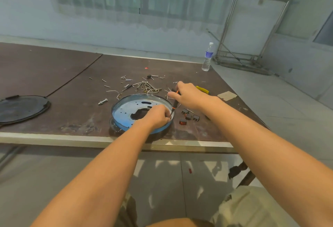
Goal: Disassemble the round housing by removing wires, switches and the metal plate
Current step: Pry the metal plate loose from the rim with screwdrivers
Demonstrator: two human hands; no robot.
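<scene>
With my right hand [187, 95] clenched on the screwdriver [174, 104] and left fingers [164, 116] pinching near its tip, I judge a slip could jab them or gouge the metal plate [126, 108].

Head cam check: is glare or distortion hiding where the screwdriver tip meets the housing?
Head view: wide-angle bending bows the table edge and stretches the forearms. The metal plate in the round housing reflects bluish window light, with mild glare. The screwdriver is sharp, but its tip is hidden behind the left hand. The right hand grips the handle.
</scene>
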